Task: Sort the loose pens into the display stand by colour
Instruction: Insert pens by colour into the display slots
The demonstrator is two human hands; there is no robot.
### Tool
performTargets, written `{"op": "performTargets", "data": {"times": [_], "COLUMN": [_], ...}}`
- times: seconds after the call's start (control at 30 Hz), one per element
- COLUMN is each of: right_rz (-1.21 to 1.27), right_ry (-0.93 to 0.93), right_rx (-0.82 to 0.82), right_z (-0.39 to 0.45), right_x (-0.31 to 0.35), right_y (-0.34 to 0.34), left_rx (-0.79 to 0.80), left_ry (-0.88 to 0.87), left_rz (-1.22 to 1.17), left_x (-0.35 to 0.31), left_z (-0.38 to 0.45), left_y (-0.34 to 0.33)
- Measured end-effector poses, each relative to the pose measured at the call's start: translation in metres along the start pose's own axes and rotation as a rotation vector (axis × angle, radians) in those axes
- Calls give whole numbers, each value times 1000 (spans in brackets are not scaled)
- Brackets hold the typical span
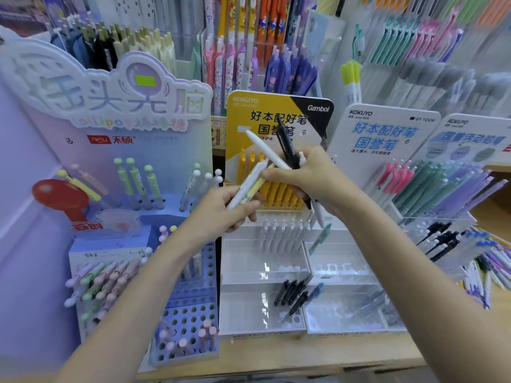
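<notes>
Both hands curled round loose pens (265, 150) held aslant directly above the display stand (265, 275), left hand (221, 211) gripping pale ones, right hand (307, 175) nearer its yellow row (276, 189).

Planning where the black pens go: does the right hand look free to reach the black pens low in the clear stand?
Probably not yet. The right hand grips a black pen and a white pen. The path down to the black pens in the stand looks open, though.
</notes>
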State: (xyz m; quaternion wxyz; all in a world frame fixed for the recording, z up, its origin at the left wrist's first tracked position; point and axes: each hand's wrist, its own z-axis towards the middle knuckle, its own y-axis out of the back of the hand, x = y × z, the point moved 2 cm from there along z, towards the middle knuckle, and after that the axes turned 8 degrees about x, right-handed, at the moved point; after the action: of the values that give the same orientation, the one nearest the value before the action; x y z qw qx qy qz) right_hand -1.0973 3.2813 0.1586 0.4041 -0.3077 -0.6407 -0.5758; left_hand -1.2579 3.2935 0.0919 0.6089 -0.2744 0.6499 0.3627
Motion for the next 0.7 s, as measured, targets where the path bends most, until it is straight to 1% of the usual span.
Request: {"op": "performTargets", "data": {"times": [0.03, 0.1, 0.2, 0.27, 0.33, 0.37, 0.43, 0.53, 0.63, 0.7], "right_rz": [16, 82, 230, 213, 97, 9, -92, -38, -127, -199], "right_ry": [-21, -64, -112, -144, -193, -216, -240, -183, -112, -87], "right_rx": [-12, -90, -199, -212, -183, -162, -149, -157, -158, -196], "right_z": [-3, -9, -28, -41, -52, -56, -60, -60, -57, -58], "right_x": [-3, -11, -29, -41, -50, -54, -58, -59, -57, -57], "right_y": [2, 14, 38, 46, 47, 47, 42, 28, 11, 9], "left_rx": [17, 6, -113, -158, -188, -211, -251, -228, -233, -248], "left_ry": [3, 10, 38, 61, 77, 78, 60, 19, -7, 1], "left_rz": [-8, -38, -245, -348, -380, -349, -181, 44, 215, 247], "left_x": [-2, -2, 4, 6, 4, 3, -1, -7, -16, -19], "left_z": [1, 2, 2, 3, 6, 8, 13, 22, 29, 32], "left_y": [-3, -7, -5, -6, -11, -13, -19, -34, -51, -58]}}
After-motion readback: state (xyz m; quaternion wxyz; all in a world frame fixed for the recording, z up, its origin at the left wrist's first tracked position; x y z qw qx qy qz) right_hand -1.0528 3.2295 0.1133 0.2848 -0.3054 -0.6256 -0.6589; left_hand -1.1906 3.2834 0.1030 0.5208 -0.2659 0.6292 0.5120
